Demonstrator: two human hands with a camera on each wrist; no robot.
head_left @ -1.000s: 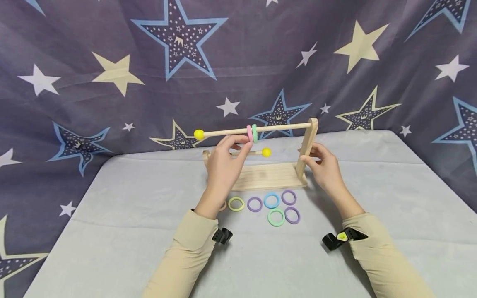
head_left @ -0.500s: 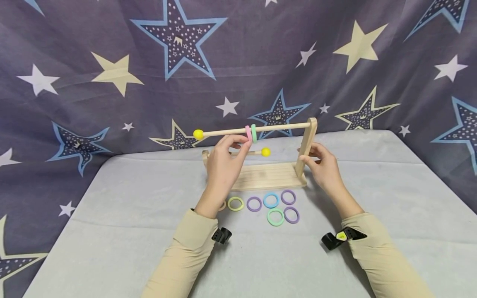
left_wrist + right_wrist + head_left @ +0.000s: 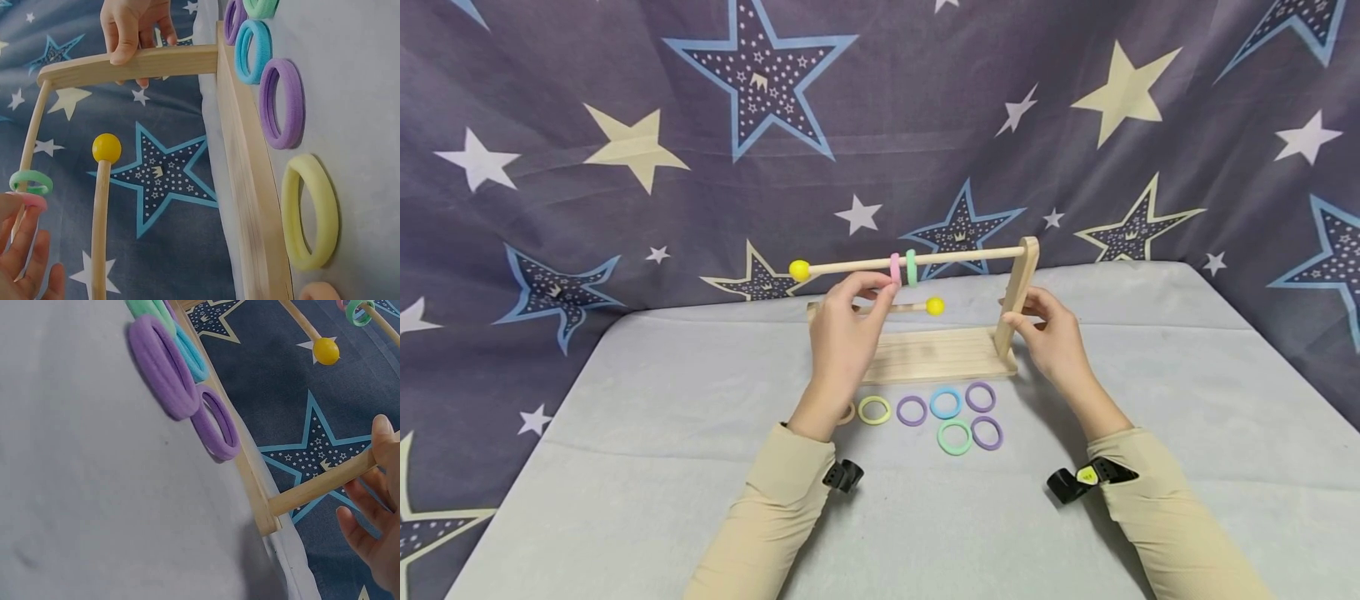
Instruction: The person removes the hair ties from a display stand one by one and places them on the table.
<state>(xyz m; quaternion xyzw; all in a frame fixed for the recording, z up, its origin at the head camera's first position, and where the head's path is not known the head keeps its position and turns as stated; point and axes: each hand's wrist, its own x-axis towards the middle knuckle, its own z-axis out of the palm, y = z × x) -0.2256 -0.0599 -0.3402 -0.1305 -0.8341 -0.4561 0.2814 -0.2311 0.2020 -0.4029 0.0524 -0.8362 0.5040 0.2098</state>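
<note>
A wooden rack stands on the cloth-covered table, with two horizontal rods tipped by yellow balls. On its upper rod hang a pink hair tie and, just right of it, a green hair tie. My left hand pinches the pink hair tie at its lower edge between thumb and fingertips. The right upright of the rack is held between the thumb and fingers of my right hand. The lower rod passes behind my left hand in the head view, its yellow ball showing.
In front of the rack lie several loose hair ties: a yellow one, a blue one, a green one, purple ones and a peach one partly behind my left wrist. A star-patterned curtain hangs behind.
The pink hair tie has slid slightly left along the upper rod with my left hand, opening a small gap to the green one. My right hand stays on the upright.
</note>
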